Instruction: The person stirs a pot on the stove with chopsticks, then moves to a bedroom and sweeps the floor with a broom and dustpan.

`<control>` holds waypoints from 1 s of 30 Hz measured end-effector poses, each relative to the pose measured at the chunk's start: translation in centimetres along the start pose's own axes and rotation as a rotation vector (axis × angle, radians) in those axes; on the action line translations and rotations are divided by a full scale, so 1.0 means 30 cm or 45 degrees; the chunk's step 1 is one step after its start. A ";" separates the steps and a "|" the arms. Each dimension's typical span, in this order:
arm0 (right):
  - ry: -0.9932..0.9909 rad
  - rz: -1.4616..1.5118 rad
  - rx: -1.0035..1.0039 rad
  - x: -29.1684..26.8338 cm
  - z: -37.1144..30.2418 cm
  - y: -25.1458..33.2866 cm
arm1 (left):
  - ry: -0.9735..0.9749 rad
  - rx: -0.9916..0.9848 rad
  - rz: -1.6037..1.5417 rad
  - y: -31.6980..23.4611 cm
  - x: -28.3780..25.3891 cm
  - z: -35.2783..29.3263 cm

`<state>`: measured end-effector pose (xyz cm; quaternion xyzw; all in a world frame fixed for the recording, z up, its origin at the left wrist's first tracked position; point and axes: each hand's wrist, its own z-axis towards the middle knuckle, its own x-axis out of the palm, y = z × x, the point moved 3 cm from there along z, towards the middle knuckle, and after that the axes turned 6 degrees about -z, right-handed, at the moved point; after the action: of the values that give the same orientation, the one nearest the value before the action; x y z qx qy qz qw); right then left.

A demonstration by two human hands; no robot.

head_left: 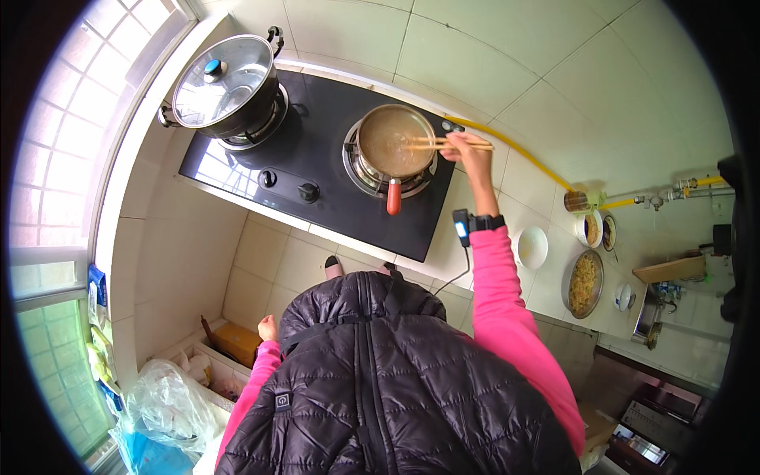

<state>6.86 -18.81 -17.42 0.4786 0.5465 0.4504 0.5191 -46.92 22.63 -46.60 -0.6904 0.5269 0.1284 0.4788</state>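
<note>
Tiled kitchen, pale counter [514, 198] running from 11 to 3 o'clock, with a black glass two-burner hob [317, 182] set into it. On the right burner, at about 12 o'clock, stands a small steel saucepan with a red handle [393, 150], full of brownish liquid. The right hand [467, 150] is closed around a pair of pale wooden chopsticks [435, 143], tips reaching over the liquid from the pan's 3 o'clock side. The left hand [268, 327] hangs low at 8 o'clock, near a brown cardboard box [235, 342]; fingers appear loosely curled and empty, though the view is too small to be sure.

Hazards, as judged:
- The red handle projects toward the person, over the hob's front edge; a sleeve or hip could catch it and tip the pan.
- The pink sleeve [495, 277] passes just beside the burner; heat or splashing is a risk.
- The liquid sits near the rim; vigorous stirring could slop it over.

Clearance: a large lidded steel pot [226, 83] occupies the left burner at 10 o'clock. A white bowl [532, 247] and a steel dish of food [584, 283] crowd the counter at 3 o'clock. Open hob remains between the two pans.
</note>
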 end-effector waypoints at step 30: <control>0.158 0.172 -0.160 0.016 -0.026 -0.004 | 0.237 0.103 0.075 0.079 0.015 0.187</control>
<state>6.08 -18.34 -17.55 0.4522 0.5147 0.5465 0.4816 -46.93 26.84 -51.01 -0.6637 0.5939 0.0563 0.4513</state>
